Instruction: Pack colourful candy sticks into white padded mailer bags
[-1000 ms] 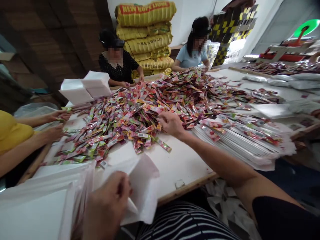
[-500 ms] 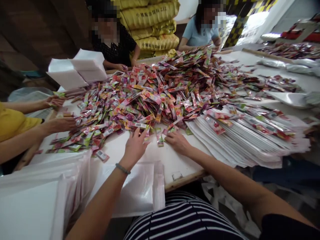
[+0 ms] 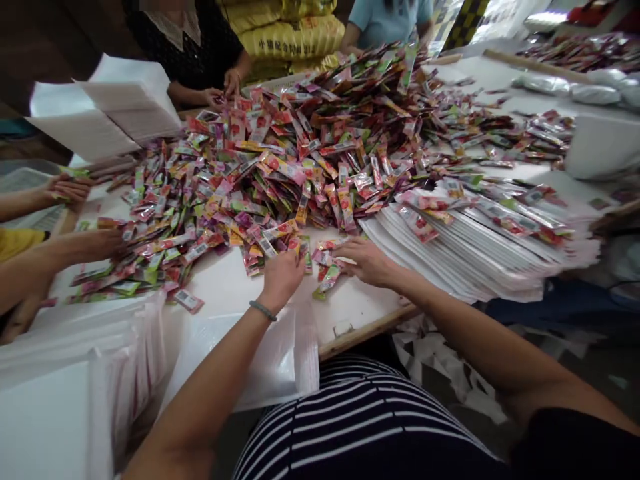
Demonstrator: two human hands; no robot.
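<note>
My left hand (image 3: 284, 277), with a bracelet at the wrist, is at the near edge of a big heap of small, colourful plastic packets (image 3: 280, 167). Its fingers are drawn together on a packet (image 3: 267, 247), partly hiding what they hold. To its right, my right hand (image 3: 367, 260) reaches over a few loose packets (image 3: 327, 275) on the white tabletop (image 3: 350, 307). Its fingers are slightly bent and apart, with the fingertips touching these packets. Below my left forearm lies a clear-and-white plastic bag (image 3: 275, 360).
Flat white bags (image 3: 465, 253) lie fanned out at right with packets on top. More white bags (image 3: 50, 393) are stacked at near left. A pile of white sheets (image 3: 115, 100) stands at back left. Co-workers' hands (image 3: 95, 247) are at the heap's left; other people sit across.
My left hand has closed its spread fingers on a packet. Loose packets have gathered under my right fingertips. The camera view has tilted down, and a white sheet now shows at far right.
</note>
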